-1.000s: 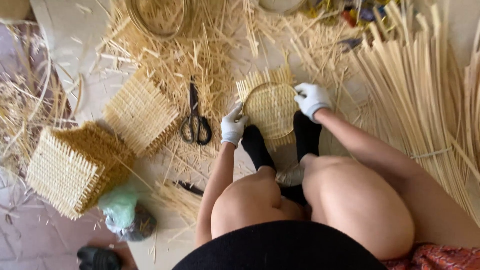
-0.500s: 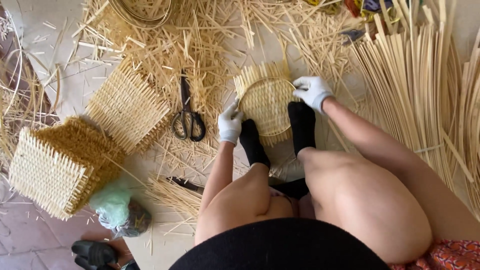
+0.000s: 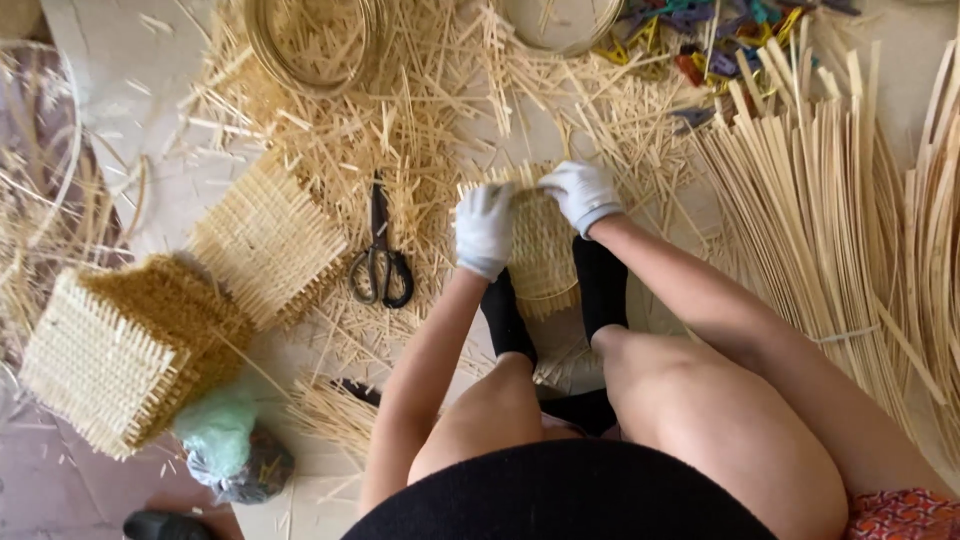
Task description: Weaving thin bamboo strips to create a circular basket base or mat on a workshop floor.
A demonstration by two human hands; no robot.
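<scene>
big bundle of bamboo strips [image 3: 830, 210] on the right, stack of woven mats [image 3: 130, 340] on the left, round woven piece [image 3: 540, 250] pinned between black-socked feet, gloved left hand [image 3: 485, 228] and right hand [image 3: 582, 195] both gripping its top rim, black scissors [image 3: 381, 262] just left

Crumpled green plastic bag [image 3: 222, 440] — bottom left

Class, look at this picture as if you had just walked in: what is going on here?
A person sits on the floor weaving. Both gloved hands, the left hand and the right hand, grip the top edge of a small woven mat held between black-socked feet. Black scissors lie to the left amid cut straw. A stack of finished woven pieces sits further left, and a bundle of long strips lies on the right.
</scene>
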